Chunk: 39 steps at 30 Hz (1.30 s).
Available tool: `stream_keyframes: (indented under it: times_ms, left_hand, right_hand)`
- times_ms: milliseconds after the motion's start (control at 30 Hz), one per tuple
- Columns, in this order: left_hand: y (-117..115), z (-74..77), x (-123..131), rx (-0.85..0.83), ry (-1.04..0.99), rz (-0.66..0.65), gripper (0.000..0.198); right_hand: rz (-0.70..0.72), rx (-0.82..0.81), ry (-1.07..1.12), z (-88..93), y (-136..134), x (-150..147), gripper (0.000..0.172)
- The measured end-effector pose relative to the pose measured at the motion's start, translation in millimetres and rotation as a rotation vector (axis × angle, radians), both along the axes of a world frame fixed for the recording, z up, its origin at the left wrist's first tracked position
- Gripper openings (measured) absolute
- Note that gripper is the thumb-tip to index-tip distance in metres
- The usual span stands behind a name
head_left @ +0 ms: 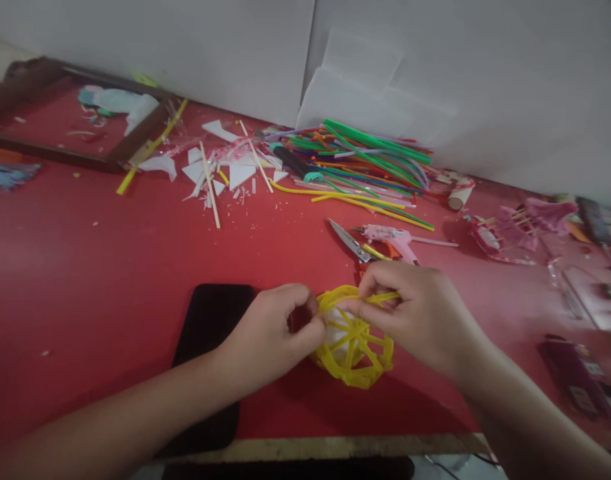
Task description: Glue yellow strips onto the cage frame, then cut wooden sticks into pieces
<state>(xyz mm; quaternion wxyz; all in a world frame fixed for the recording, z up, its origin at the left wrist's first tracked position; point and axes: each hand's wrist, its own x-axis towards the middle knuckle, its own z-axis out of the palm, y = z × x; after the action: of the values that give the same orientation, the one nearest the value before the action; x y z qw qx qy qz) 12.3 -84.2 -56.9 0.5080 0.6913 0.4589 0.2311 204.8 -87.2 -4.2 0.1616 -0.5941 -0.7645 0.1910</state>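
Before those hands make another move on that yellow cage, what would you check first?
1. Grip: left hand and right hand both pinch the yellow cage: ok.
2. Support: the cage rests on the red table: ok.
3. Tools: scissors lie just behind the right hand: ok.
4. Heat: glue gun beside them, hot or not: cannot tell.
5. Supply: straws piled by the wall: ok.

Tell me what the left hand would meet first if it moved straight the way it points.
The left hand would meet the yellow ball-shaped cage of plastic strips, which its fingertips pinch; beyond it, probably, the right hand.
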Motion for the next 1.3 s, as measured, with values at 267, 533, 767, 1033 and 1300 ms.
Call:
stream_keyframes:
  times_ms: [267,533,767,1033,1300]
  left_hand:
    - [-0.2,-0.1,0.7,-0.013,-0.014,0.002,0.011]
    - [-0.4,1.6,-0.1,-0.015,-0.005,-0.004,0.010]
    - [-2.2,2.3,-2.0,-0.013,0.028,-0.037,0.014]
    - [-2.7,3.7,-1.6,-0.012,0.041,-0.061,0.013]
    - [-1.7,7.7,-4.2,0.093,-0.001,-0.150,0.020]
  right_hand:
    - [-0.096,0.018,-0.010,-2.6,-2.7,-10.0,0.037]
    - [-0.115,-0.020,-0.035,-3.4,-2.7,-12.2,0.035]
    - [-0.094,-0.106,0.023,0.7,-3.2,-11.5,0.019]
    - [-0.114,-0.101,0.061,0.3,-9.9,-8.9,0.010]
    - [-0.120,-0.107,0.078,-5.4,-13.4,-12.2,0.013]
